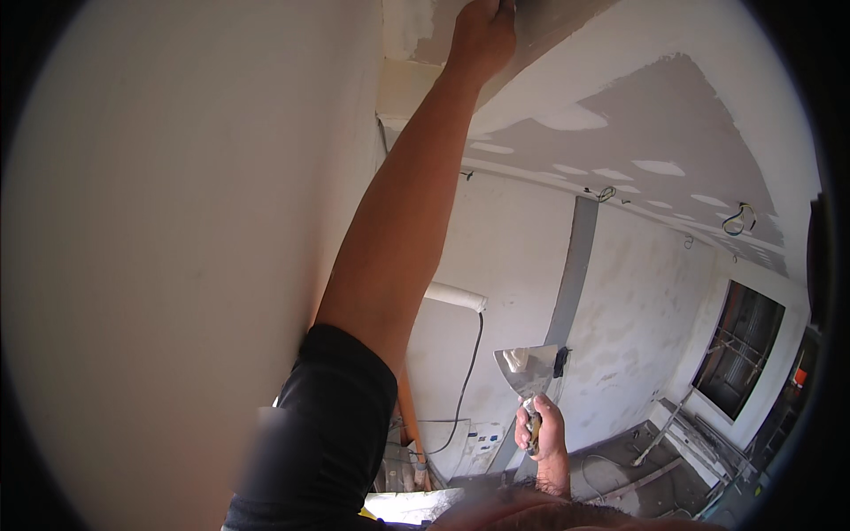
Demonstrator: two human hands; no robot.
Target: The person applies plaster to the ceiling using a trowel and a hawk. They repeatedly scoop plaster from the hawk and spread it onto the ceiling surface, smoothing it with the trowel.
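My left arm, in a black sleeve, stretches up to the ceiling. At the top edge my left hand (485, 37) is closed round a dark-handled tool (507, 5), most of which lies beyond the frame, so I cannot make out its kind. Lower right, my right hand (544, 425) grips a putty knife (528, 373) by its handle. Its wide metal blade points up and carries a pale lump of filler. The ceiling (660, 111) has grey-brown board partly covered with white filler strips and patches.
A pale wall (177, 248) fills the left side, close to my arm. Wire loops (737, 219) hang from the ceiling. A white roll (456, 296) with a dark cable is behind my arm. Across the room are a grey vertical strip (574, 265), a window opening (739, 350) and a metal frame (708, 447).
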